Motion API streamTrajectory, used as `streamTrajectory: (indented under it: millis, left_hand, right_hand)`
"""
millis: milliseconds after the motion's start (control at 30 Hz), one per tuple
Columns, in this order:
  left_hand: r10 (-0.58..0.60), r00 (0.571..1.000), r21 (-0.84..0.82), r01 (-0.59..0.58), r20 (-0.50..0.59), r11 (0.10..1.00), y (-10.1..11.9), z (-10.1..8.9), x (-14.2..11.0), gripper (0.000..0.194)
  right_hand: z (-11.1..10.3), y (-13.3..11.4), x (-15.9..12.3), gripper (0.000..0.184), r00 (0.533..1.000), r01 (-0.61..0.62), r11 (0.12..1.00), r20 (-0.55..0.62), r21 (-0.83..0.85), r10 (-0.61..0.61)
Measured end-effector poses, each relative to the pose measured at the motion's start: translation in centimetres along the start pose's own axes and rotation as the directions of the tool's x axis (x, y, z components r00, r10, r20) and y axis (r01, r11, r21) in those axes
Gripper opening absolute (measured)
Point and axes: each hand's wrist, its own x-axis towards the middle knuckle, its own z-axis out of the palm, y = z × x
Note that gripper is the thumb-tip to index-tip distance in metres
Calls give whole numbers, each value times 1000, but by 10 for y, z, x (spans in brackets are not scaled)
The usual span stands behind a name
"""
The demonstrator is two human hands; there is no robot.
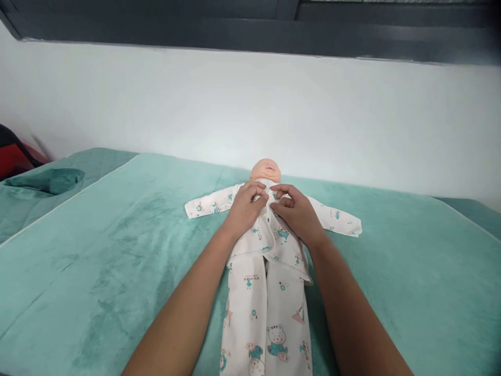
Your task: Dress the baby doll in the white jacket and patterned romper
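A baby doll lies on its back in the head view, with its head toward the wall. It is dressed in a white printed baby shirt, whose sleeves stretch out to both sides, and matching baby pants. My left hand pinches the shirt's front at the chest, near small buttons. Close beside it, my right hand has its thumb and fingers closed on the other side of the front opening. Below my hands the two shirt flaps part over the waist. My fingers partly cover the chest.
A green plush bed cover spreads under the doll. Along its far side stands a white wall, with a dark window frame above. Bunched green fabric and a red and black object are at the far left.
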Motion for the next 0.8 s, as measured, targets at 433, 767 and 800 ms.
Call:
streamTrajectory:
  millis: [433,767,800]
  left_hand:
    - [96,995,153,-97,16,984,0,-7,-9,27]
    - [-73,990,95,62,122,994,21,-29,-22,19]
    - [-90,983,92,76,159,993,25,-31,-23,20]
  right_hand:
    - [1,-2,-4,22,998,-13,1000,-62,-14,12]
    - [8,-16,-59,9,979,182,806,28,-564,-201]
    - [9,-18,-61,8,977,194,773,50,-604,-206]
